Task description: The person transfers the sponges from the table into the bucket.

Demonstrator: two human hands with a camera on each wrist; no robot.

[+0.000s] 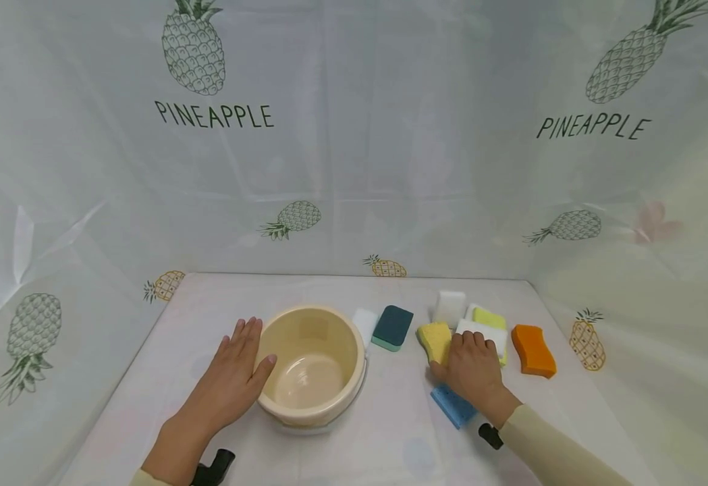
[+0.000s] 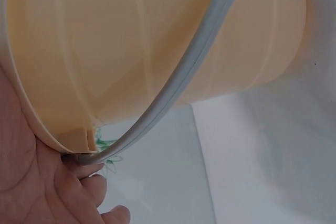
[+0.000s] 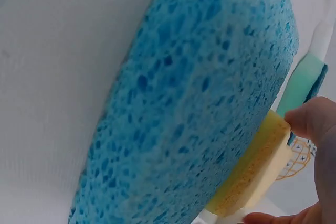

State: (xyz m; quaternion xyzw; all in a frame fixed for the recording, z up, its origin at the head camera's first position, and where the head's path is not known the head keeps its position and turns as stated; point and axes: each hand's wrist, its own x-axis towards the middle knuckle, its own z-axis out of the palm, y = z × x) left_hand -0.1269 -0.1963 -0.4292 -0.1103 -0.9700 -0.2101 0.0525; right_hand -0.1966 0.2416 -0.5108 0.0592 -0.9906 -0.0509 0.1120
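Observation:
A cream bucket (image 1: 354, 398) with a grey handle (image 2: 181, 72) stands left of centre. My left hand (image 1: 238, 371) lies flat against its left rim, palm touching the rim in the left wrist view. My right hand (image 1: 475, 368) reaches over the sponges, fingertips on a white sponge (image 1: 481, 329) and thumb spread toward a yellow sponge (image 1: 432, 339). In the right wrist view thumb and fingers stand apart at either side of the yellow sponge (image 3: 257, 166); whether the thumb presses it is unclear. A blue sponge (image 1: 453, 406) lies under the right wrist, filling much of that wrist view.
A dark green sponge (image 1: 393, 326) and a white one (image 1: 364, 324) lie right of the bucket. Behind the right hand are another white block (image 1: 449, 307) and a lime-yellow sponge (image 1: 490, 318). An orange sponge (image 1: 533, 351) lies at the right. A pineapple-print sheet (image 1: 354, 148) hangs behind the table.

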